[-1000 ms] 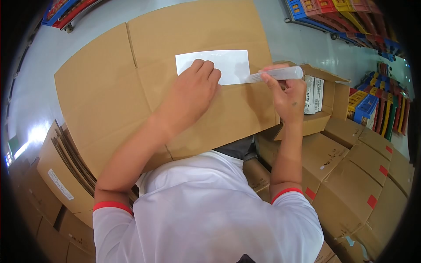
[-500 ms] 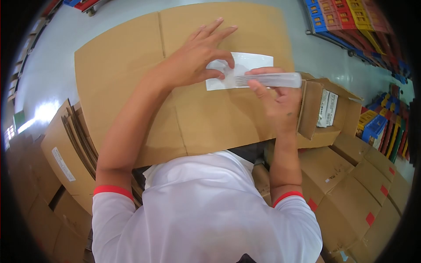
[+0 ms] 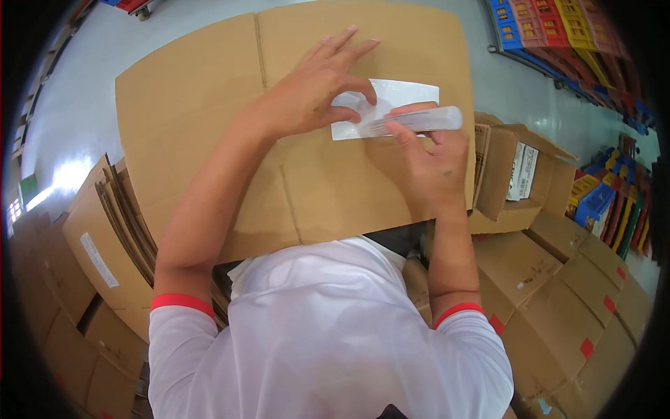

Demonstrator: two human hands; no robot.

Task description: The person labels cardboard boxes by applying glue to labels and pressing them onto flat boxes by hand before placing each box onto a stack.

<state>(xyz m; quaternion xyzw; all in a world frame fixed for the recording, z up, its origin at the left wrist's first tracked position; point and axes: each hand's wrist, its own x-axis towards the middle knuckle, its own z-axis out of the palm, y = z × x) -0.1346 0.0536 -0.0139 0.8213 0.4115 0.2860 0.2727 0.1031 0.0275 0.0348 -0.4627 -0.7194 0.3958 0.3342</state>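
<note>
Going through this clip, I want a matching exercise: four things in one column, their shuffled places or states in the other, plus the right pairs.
Column one
1. Left hand
2. Right hand
3. White sheet
4. Open box

Column two
A. Lying flat on the large cardboard piece
B. To the right of the cardboard in the picture, with a printed package inside
C. Upper fingers spread, thumb and forefinger over the sheet
D. Gripping a translucent object

Right pairs: 1-C, 2-D, 3-A, 4-B
</note>
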